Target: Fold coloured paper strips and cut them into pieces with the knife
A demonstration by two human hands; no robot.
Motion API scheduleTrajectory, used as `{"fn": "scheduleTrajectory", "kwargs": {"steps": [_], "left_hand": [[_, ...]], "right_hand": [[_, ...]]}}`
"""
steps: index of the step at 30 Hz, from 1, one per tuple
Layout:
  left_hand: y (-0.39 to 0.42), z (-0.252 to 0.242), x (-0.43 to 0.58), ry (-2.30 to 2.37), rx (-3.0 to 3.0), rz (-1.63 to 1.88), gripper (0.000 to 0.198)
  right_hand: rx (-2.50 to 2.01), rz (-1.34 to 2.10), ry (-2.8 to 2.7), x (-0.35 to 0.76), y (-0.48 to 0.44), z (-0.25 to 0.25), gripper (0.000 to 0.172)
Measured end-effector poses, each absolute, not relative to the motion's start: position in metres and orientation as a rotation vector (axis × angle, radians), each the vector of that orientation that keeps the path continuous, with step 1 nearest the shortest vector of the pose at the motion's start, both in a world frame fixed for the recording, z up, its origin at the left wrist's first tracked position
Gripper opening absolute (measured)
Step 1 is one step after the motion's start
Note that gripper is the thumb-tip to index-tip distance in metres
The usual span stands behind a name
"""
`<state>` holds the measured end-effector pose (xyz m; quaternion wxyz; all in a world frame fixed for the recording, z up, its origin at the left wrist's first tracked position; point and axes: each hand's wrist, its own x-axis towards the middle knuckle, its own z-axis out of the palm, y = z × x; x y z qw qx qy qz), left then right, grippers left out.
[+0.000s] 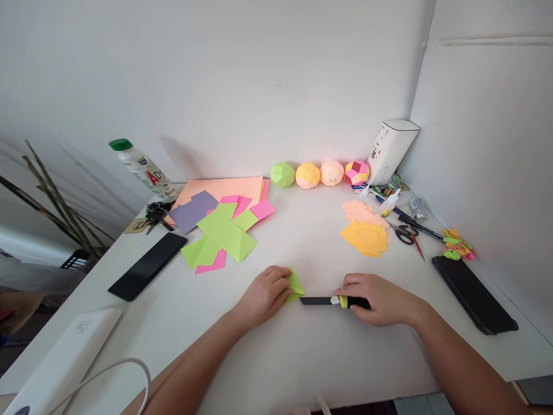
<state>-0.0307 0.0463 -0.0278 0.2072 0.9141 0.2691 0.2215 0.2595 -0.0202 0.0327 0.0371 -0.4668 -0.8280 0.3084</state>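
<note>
On the counter (268, 374), just left of the knife (335, 300), the left hand (265, 294) holds the green paper (296, 286) under bent fingers, likely to steady it, while the right hand (382, 298) grips the knife's handle (358, 302), apparently to aim the blade (317, 301) at the paper.

White counter (309, 248), busy all round — four paper balls (307, 176) lined up at the back, green-capped bottle (147, 174) standing left, green and pink paper (224, 230) sprawling nearby, black phone (147, 267) nearer — scissors (404, 235) over right.
</note>
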Motion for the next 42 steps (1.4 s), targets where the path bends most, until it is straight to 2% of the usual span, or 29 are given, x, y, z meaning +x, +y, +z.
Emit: {"fn": "scheduleTrajectory", "kwargs": {"steps": [16,21,26,33,42], "left_hand": [[0.043,-0.028,-0.025,0.798,2.631,0.703,0.022],[0.041,-0.026,-0.026,0.788,2.631,0.639,0.012],[0.033,-0.021,-0.022,0.782,2.756,0.461,0.028],[0.027,-0.031,-0.015,0.932,2.873,0.469,0.028],[0.028,-0.037,-0.017,0.929,2.902,0.496,0.016]], "right_hand": [[-1.485,0.784,-2.618,0.248,-0.027,0.034,0.045],[-1.522,0.788,-2.622,0.247,-0.029,0.035,0.044],[-1.568,0.786,-2.652,0.244,-0.032,0.036,0.043],[-1.632,0.778,-2.7,0.236,-0.037,0.04,0.036],[-1.718,0.7,-2.721,0.224,-0.045,0.034,0.036]]}}
